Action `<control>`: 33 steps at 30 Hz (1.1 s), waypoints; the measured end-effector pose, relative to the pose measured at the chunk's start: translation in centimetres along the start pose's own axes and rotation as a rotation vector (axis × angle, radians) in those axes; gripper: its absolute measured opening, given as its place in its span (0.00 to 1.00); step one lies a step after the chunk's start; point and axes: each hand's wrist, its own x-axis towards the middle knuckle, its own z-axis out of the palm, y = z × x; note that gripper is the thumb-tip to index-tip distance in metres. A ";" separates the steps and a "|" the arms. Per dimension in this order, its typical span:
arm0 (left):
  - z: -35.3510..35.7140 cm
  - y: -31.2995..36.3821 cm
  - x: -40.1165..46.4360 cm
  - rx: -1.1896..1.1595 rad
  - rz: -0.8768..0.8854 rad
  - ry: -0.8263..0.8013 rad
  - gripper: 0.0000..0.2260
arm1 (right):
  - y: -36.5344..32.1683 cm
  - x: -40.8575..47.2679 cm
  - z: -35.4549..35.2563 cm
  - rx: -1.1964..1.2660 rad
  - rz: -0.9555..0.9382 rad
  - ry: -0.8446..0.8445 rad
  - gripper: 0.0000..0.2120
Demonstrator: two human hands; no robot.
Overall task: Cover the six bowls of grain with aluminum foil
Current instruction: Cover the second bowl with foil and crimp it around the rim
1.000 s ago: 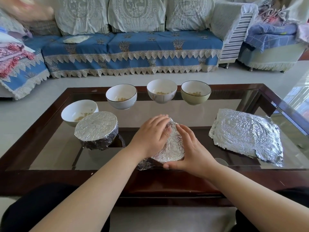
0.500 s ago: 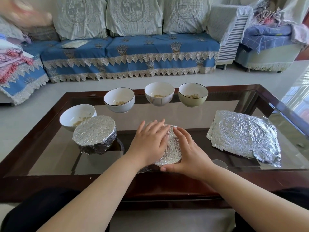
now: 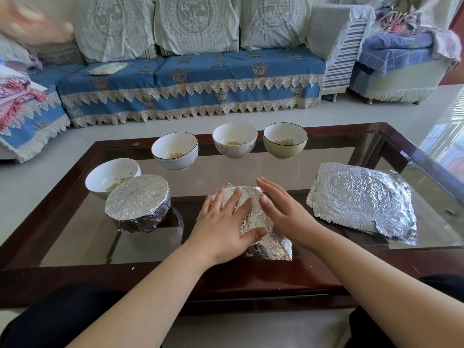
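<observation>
1. Second bowl (image 3: 253,217) sitting mid-table near the front edge, already draped in foil. Only the wrap visible, no bowl showing underneath.
2. Left hand (image 3: 223,224) flat on top of it, fingers straight and spread, thumb against the near side. Pressing, not gripping anything.
3. Right hand (image 3: 283,209) on the right flank of the same bowl, fingers straight and together, palm angled in. Hard to say if touching the foil or just off it. Nothing held either way.
4. Done so far: one foil-covered bowl (image 3: 138,202) at the left, wrapped tight all round.
5. In progress: the one under the hands. Foil looks loose and crumpled at the lower right corner, so probably needs more tucking.
6. Left to do: four open bowls, grain visible inside. White bowl (image 3: 110,177) touching or just behind the finished one, then rimmed white bowl (image 3: 175,151), patterned bowl (image 3: 234,140) and greenish bowl (image 3: 285,140) in a row at the back.
7. Stack of foil sheets (image 3: 361,199) on the right of the table (image 3: 75,222), well apart from the hands. Roughly a third of the way, by the looks.
</observation>
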 end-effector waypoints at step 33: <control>0.4 -0.5 0.2 0.004 0.037 0.052 0.44 | 2.4 4.2 0.5 0.941 0.526 0.016 0.09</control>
